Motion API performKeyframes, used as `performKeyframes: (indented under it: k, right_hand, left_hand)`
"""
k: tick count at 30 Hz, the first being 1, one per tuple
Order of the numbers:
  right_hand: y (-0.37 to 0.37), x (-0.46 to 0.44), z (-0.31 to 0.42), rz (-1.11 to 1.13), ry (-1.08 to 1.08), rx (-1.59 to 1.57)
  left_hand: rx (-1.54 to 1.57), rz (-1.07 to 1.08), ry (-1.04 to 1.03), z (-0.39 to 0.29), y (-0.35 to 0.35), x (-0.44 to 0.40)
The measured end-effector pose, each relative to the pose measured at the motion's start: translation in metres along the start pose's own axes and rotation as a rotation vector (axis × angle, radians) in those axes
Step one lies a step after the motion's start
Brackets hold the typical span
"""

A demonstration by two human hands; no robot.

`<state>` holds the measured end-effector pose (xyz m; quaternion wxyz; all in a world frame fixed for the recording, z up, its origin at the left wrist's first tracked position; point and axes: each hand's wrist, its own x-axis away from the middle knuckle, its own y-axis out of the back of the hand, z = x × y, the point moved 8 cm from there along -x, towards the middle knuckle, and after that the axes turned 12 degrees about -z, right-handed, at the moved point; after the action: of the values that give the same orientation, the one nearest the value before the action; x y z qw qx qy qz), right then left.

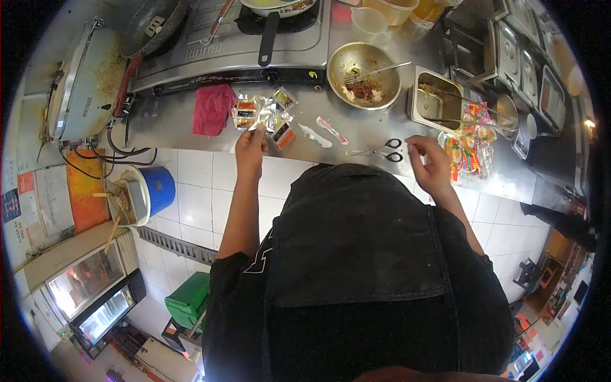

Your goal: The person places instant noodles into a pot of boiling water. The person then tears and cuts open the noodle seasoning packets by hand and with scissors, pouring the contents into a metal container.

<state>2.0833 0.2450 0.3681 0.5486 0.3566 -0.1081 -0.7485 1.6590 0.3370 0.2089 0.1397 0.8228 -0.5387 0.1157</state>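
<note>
A person in a dark apron stands at a steel counter (372, 125), seen from above through a round, wide lens. The left hand (250, 153) is nearly closed, its fingertips pinching the edge of a silver sachet (266, 118) near the counter's front edge. Around that sachet lie more small sachets (245, 109), with a crumpled pink cloth (212, 109) just beside them. The right hand (431, 167) is loosely curled, thumb and fingers close together — whether it grips anything small, I cannot tell. Nearest to it is a pair of black-handled scissors (393, 149), lying on the counter with blades toward the left. Between the sachets and scissors lie white wrapper scraps (315, 136). Farther back sits a round metal bowl (342, 65) with food remnants and a fork (377, 72); at right, a rectangular metal container (417, 100) stands near colourful packets (470, 150).
</note>
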Motion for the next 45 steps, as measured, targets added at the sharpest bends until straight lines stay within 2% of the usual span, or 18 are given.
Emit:
performKeyframes:
  k: [2, 5, 8, 11, 12, 15, 18, 21, 24, 28, 30, 32, 34, 37, 40, 42, 44, 45]
  right_hand:
    - [-0.026, -0.010, 0.016, 0.120, -0.021, -0.062]
    - [-0.068, -0.013, 0.027, 0.265, -0.011, -0.151]
    - [-0.101, -0.016, 0.042, 0.354, -0.034, -0.230]
    - [-0.119, -0.014, 0.047, 0.411, -0.023, -0.251]
    - [-0.123, -0.013, 0.047, 0.427, -0.009, -0.246]
    - [-0.127, -0.012, 0.048, 0.485, -0.065, -0.201]
    - [-0.135, -0.004, 0.038, 0.460, -0.071, -0.200]
    - [-0.140, -0.002, 0.041, 0.459, -0.080, -0.227]
    - [-0.142, -0.004, 0.049, 0.471, -0.089, -0.231]
    - [-0.137, -0.009, 0.049, 0.459, -0.085, -0.231]
    - [-0.132, -0.013, 0.051, 0.409, -0.085, -0.221]
    - [-0.134, -0.019, 0.062, 0.196, -0.126, -0.317]
    - [-0.141, -0.017, 0.058, 0.185, -0.212, -0.375]
    - [-0.153, -0.009, 0.041, 0.383, -0.377, -0.400]
    - [-0.149, -0.006, 0.022, 0.411, -0.439, -0.341]
    - [-0.143, -0.004, 0.019, 0.407, -0.489, -0.391]
    - [-0.141, 0.003, 0.017, 0.405, -0.527, -0.437]
    - [-0.142, 0.008, 0.014, 0.405, -0.539, -0.454]
  left_hand:
    - [0.021, 0.013, 0.045, 0.006, -0.007, 0.002]
    - [-0.113, -0.020, -0.135, 0.004, -0.025, 0.003]
    - [-0.435, 0.071, -0.672, -0.027, -0.053, 0.017]
    - [-0.624, 0.142, -0.857, -0.044, -0.064, 0.037]
    - [-0.722, 0.198, -0.806, -0.035, -0.064, 0.031]
    - [-0.716, 0.081, -0.890, -0.034, -0.049, 0.025]
    - [-1.030, -0.086, -0.904, -0.035, -0.043, 0.018]
    - [-1.174, -0.075, -1.014, -0.033, -0.053, 0.014]
    - [-1.321, 0.026, -0.936, -0.028, -0.058, -0.007]
    - [-1.053, 0.002, -0.915, -0.060, -0.043, -0.002]
    - [-0.703, 0.126, -0.751, -0.077, -0.046, 0.020]
    - [-0.355, 0.316, -0.537, -0.069, -0.062, 0.044]
    - [-0.001, 0.553, -0.282, -0.057, -0.086, 0.070]
    - [0.055, 0.738, 0.009, -0.046, -0.095, 0.080]
    - [-0.075, 0.287, 0.045, -0.018, -0.047, 0.011]
    - [-0.490, -0.197, -0.612, 0.003, 0.016, -0.059]
    - [-0.840, -0.507, -0.572, -0.009, 0.055, -0.065]
    - [-0.883, -0.437, -0.534, -0.009, 0.053, -0.069]
